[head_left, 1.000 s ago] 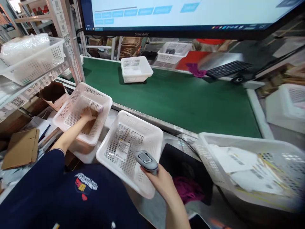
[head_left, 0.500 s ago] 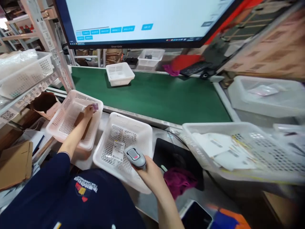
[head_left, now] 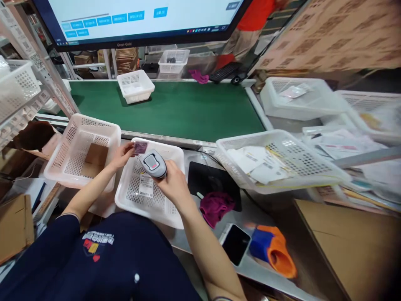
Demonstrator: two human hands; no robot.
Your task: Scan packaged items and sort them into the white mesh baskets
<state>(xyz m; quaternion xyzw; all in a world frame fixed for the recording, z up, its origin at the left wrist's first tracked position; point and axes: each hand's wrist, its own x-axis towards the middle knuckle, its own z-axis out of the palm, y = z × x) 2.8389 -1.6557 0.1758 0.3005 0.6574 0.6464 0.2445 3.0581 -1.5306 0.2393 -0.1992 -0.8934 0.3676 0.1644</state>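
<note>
My left hand (head_left: pixel 124 154) pinches a small purple packet (head_left: pixel 140 147) by its left side, over the far left part of the middle white basket (head_left: pixel 175 156). In my right hand (head_left: pixel 173 180) is a grey handheld barcode scanner (head_left: pixel 154 164), its head pointing left, close beside the packet. Below the scanner, a clear bag with a white printed label (head_left: pixel 146 185) lies in the middle basket. To the left stands another white basket (head_left: pixel 52 169) with a brown cardboard piece (head_left: pixel 96 154) inside.
Behind the baskets runs a green conveyor belt (head_left: pixel 194 110) bearing a small white basket (head_left: pixel 138 95). A monitor (head_left: pixel 125 43) hangs above. Rightward are a basket of labels (head_left: pixel 313 167), a purple cloth (head_left: pixel 216 207), a phone (head_left: pixel 235 244) and an orange-blue roll (head_left: pixel 275 251).
My left hand has carried the purple packet from the left basket to over the middle one. My right hand has raised the scanner towards it. The view has shifted right.
</note>
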